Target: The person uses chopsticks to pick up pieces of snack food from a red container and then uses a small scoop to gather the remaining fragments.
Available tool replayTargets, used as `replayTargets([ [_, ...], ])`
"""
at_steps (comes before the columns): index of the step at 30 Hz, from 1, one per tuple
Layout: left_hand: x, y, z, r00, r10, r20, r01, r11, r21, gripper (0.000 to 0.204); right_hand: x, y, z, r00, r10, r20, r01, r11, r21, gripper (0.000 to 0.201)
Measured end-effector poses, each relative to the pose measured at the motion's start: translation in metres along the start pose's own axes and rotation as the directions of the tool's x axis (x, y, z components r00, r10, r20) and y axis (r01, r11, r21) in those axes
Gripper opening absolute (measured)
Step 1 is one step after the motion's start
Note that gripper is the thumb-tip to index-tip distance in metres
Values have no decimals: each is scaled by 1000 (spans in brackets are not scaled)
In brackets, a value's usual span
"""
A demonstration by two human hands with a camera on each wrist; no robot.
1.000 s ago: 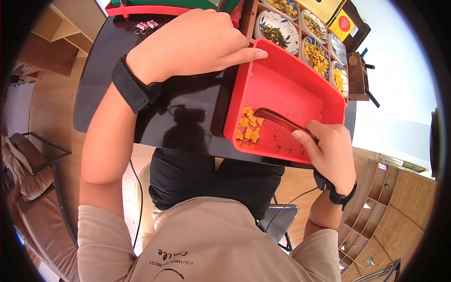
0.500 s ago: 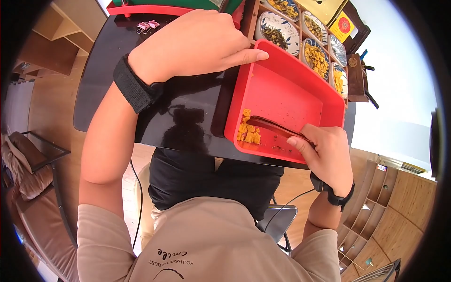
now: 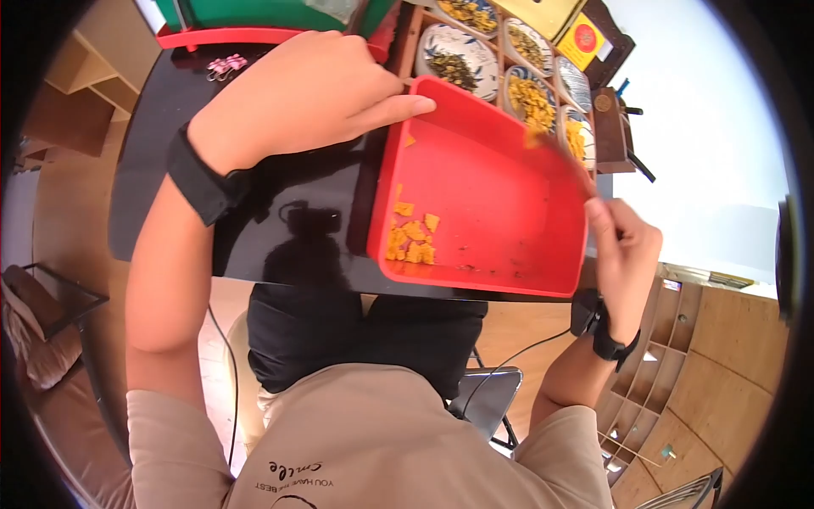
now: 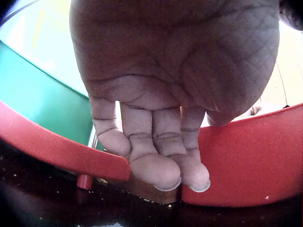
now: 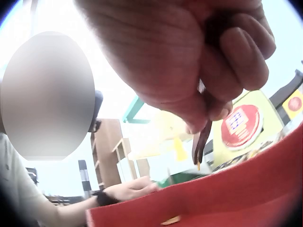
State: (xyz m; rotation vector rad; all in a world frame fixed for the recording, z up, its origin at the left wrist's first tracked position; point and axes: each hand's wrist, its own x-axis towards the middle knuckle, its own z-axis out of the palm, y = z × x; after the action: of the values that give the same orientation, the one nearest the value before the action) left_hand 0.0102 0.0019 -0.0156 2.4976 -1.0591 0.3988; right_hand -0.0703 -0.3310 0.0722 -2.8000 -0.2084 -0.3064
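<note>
Spoon pinched (head view: blur)

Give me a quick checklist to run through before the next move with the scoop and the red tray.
1. Left hand steadies the red tray at its far corner: ok.
2. Right hand grips the wooden scoop: ok.
3. Scoop lifted over the tray's far right rim, near the bowls: ok.
4. Scoop carries a piece: cannot tell, it is blurred.
5. Orange pieces gathered by the tray's near left wall, none seen on the black table: ok.
6. Tray resting flat: cannot tell.
</note>
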Motion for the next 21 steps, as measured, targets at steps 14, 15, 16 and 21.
replayTargets([
  [14,1,2,1,999,-35,41,34,999,19,52,13,73,-21,972,175,-154,-189,979,-80,50],
  [15,2,2,1,998,-41,50,40,999,23,52,9,65,-22,973,177,-147,-189,979,-72,50],
  [16,2,1,1,1000,-10,16,10,1000,6,52,4,56,-23,986,161,-52,-162,987,-23,46],
  [21,-1,-2,3,999,25,-26,-24,999,38,51,-12,9,-8,968,-47,246,35,998,56,32],
])
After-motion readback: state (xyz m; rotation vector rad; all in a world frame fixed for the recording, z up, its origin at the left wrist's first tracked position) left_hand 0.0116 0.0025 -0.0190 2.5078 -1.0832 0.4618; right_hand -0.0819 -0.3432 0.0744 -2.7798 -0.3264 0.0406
